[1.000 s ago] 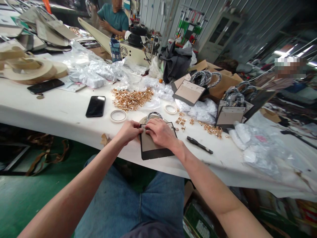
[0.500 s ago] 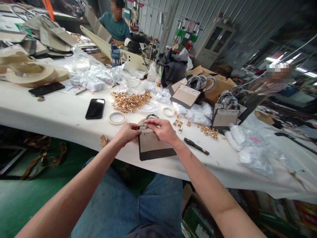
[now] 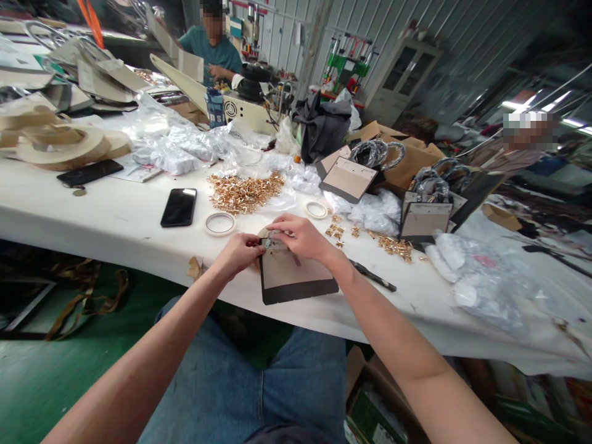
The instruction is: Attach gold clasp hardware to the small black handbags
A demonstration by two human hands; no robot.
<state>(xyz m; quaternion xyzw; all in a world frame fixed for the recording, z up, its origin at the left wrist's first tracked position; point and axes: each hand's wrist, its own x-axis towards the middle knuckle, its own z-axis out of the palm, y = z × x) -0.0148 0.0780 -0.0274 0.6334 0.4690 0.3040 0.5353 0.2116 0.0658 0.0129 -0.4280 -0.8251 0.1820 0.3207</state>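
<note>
A bag panel [image 3: 289,274], beige with a dark border along its lower edge, lies near the table's front edge. My left hand [image 3: 241,253] pinches its upper left corner between thumb and fingers. Over the panel's top edge my right hand [image 3: 308,239] is closed, fingertips together close to the left thumb. Whatever those fingertips hold is too small to make out. Small dark marks show on the panel below them. A roll of tape [image 3: 220,223] lies just beyond my left hand, and small gold metal fittings [image 3: 335,230] are scattered beyond my right.
A black phone [image 3: 179,207] lies left of the tape. Farther back is a heap of gold fittings [image 3: 245,192]. A dark-handled tool [image 3: 377,276] rests by my right forearm. Finished-looking panels with wrapped handles [image 3: 424,219] stand at right, near plastic bags [image 3: 485,283]. A co-worker [image 3: 215,52] sits across.
My right hand has shifted slightly left and up along the panel's top edge, covering the dark loop seen there before. My left hand keeps its pinch. The co-worker's hand has risen.
</note>
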